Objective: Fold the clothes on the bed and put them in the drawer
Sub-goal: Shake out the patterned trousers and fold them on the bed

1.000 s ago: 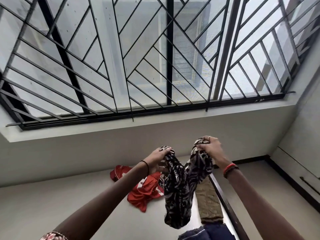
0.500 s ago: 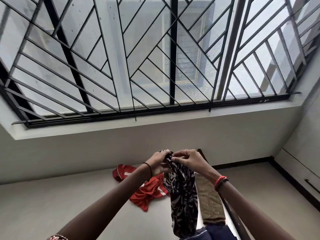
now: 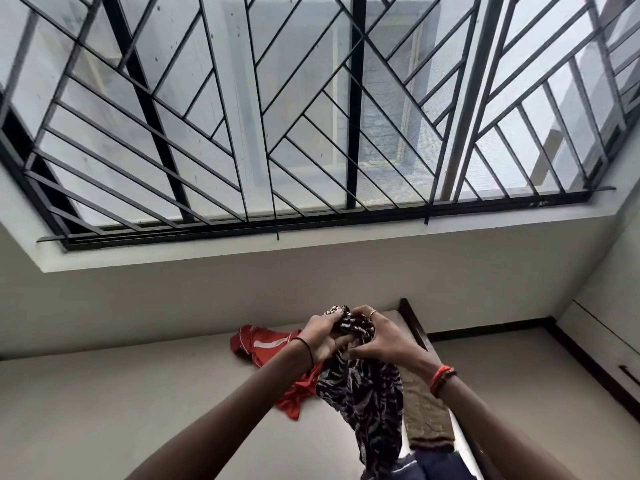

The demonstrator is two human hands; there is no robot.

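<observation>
Nearest you, at the bottom edge, a navy cloth (image 3: pixel 443 467) lies on the bed (image 3: pixel 121 410). Above it your two forearms reach forward and come together. Your left hand (image 3: pixel 320 336) and right hand (image 3: pixel 386 342) both clutch the bunched top of the zebra-print garment (image 3: pixel 367 403), fingers curled tight into it and the hands close together. The rest of the garment hangs down between your arms, over the bed's right side. Just right of it an olive cloth (image 3: pixel 424 414) lies flat along the bed's dark edge. Behind your left wrist a red shirt (image 3: pixel 266 344) lies crumpled on the bed. Far right stands a white cabinet (image 3: pixel 609 344) with a dark handle. Beyond the bed rises the wall, then the barred window (image 3: pixel 311 133).
</observation>
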